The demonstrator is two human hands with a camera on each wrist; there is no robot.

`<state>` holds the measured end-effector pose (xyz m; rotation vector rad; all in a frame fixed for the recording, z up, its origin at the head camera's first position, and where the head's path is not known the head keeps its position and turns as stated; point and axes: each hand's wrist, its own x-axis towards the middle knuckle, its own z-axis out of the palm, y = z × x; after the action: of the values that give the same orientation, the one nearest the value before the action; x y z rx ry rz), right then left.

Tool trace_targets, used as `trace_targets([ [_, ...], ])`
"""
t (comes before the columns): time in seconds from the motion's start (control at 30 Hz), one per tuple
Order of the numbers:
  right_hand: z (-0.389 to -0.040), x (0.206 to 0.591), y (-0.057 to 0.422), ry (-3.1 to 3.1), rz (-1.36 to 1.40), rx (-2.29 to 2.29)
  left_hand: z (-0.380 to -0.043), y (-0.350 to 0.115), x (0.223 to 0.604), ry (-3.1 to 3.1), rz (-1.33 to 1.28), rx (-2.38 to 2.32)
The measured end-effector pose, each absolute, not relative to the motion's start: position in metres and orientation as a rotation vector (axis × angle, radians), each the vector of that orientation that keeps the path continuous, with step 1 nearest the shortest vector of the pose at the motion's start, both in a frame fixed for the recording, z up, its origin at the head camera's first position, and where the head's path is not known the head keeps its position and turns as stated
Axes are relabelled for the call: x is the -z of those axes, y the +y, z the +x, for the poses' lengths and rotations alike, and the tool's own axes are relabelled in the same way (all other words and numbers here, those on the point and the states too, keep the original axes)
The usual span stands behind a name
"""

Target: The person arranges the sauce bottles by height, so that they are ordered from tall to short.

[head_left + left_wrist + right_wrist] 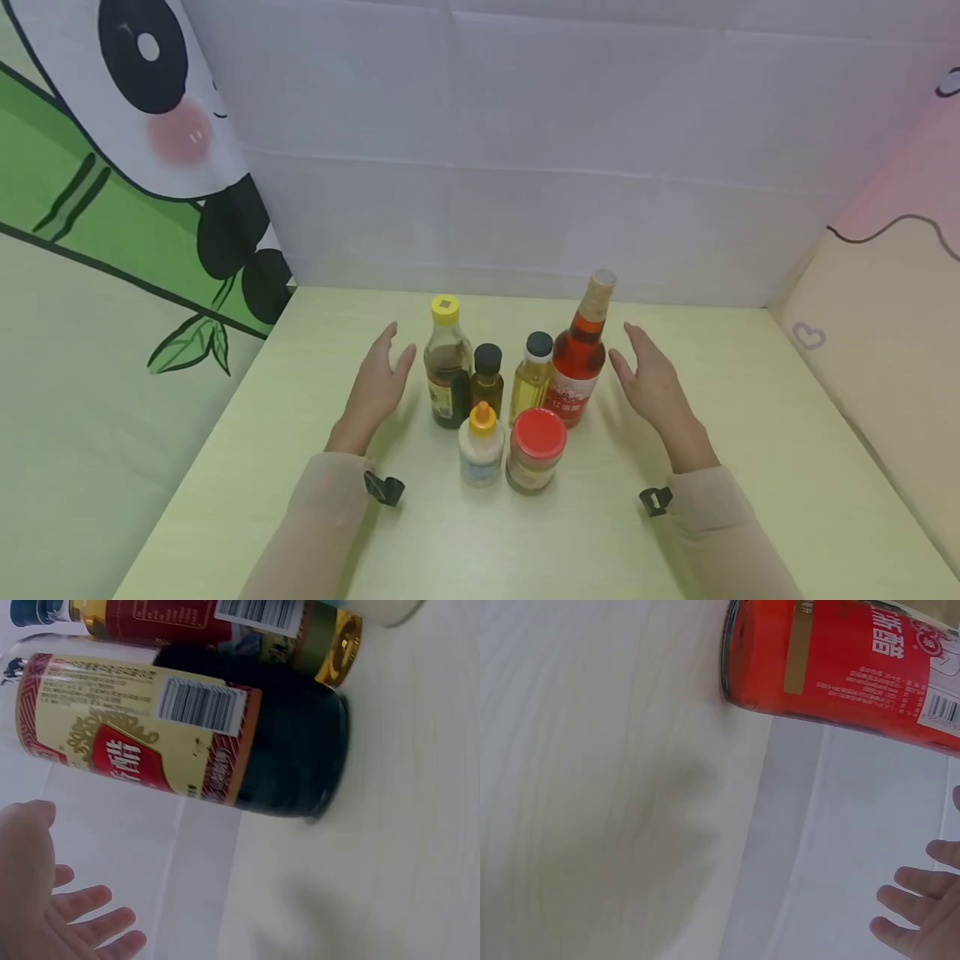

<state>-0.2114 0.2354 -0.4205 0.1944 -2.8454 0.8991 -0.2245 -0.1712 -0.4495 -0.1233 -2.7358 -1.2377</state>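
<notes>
Several condiment containers stand grouped on the table. My left hand (377, 385), fingers loosely extended and holding nothing, is beside the dark vinegar bottle (202, 735) with a yellow cap (446, 309). On the other side, my right hand (654, 385) is likewise extended with nothing in it, beside the tall red vinegar bottle (576, 362). Between these two stand a small dark-capped bottle (487, 379) and a yellow oil-coloured bottle (531, 383). In front are a white squeeze bottle (481, 454) with an orange nozzle and a glass jar (534, 462) with a red lid.
The pale wooden table (465, 550) meets a white cloth wall (525, 225) behind the bottles. A printed panda panel (142, 142) lines the left, and a pink and cream panel (885, 333) the right. Dark camera mounts sit on both wrists.
</notes>
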Motion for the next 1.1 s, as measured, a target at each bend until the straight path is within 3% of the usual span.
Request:
trace_targets([
  [1.1,-0.181,0.359,0.21,-2.528,0.329,-1.152,-0.205,-0.14,0.399,-2.198,-0.537,1.592],
])
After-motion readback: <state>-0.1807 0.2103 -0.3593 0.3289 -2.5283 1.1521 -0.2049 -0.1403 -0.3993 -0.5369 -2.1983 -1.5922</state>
